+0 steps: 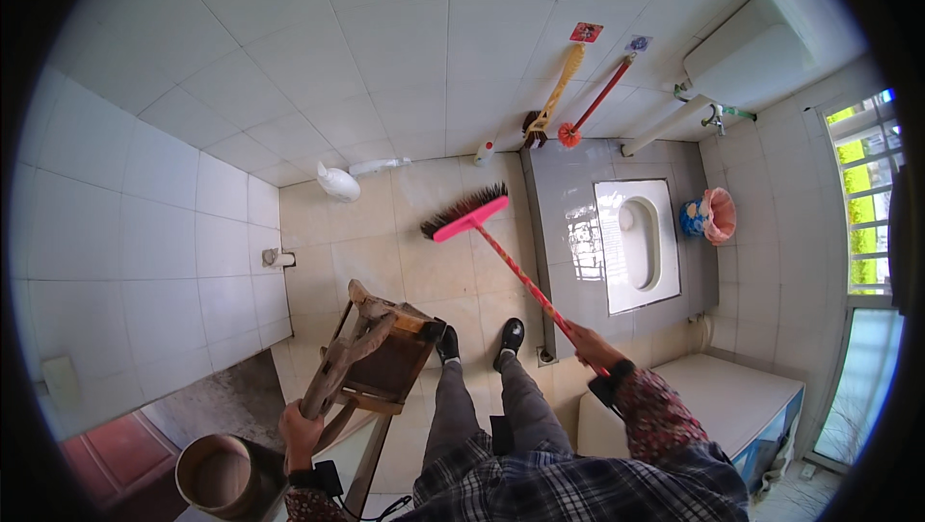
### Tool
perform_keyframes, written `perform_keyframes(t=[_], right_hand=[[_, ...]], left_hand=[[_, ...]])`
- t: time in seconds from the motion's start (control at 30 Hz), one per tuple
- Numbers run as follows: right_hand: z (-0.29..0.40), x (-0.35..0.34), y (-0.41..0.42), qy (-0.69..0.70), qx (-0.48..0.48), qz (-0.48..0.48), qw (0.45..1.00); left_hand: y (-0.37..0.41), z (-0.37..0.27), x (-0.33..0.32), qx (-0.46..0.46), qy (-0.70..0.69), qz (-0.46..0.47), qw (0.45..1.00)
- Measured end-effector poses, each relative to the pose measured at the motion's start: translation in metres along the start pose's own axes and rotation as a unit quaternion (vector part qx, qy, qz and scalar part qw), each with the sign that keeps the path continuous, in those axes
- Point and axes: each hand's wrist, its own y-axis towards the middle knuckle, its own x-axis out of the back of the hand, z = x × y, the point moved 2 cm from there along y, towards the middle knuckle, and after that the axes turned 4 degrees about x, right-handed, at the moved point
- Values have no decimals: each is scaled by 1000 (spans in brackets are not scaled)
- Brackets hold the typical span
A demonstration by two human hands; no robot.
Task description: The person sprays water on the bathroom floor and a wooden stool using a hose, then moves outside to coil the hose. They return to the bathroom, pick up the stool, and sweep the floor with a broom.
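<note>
My right hand (pixel 594 349) is closed around the red patterned handle of a push broom (pixel 517 269). The broom's pink head (pixel 471 218) with dark bristles rests on the beige tiled floor ahead of my feet. On the left, my left hand (pixel 300 427) grips a worn wooden piece (pixel 352 359), which looks like a small chair. Its framed brown panel (pixel 386 370) faces up beside my left shoe; I cannot tell whether it touches the floor.
A squat toilet (pixel 642 244) is set in a raised grey step (pixel 556 233), with a lined bin (pixel 704 217) beside it. Two brushes (pixel 560 88) (pixel 598 99) hang on the wall. Bottles (pixel 338 182) (pixel 484 153) stand along it. A round wooden tub (pixel 217 475) is at lower left, a white-topped cabinet (pixel 730 395) at right.
</note>
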Motion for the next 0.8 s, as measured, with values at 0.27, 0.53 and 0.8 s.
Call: perform_keyframes(t=[0.27, 0.53, 0.8], right_hand=[[-110, -77, 14, 176, -128, 9, 976], [-63, -66, -172, 135, -240, 3, 961], [22, -95, -112, 89, -70, 45, 993]], left_hand=[[6, 8, 0, -3, -9, 5, 1000], [8, -4, 10, -13, -35, 1, 999], [1, -10, 10, -42, -10, 3, 999]])
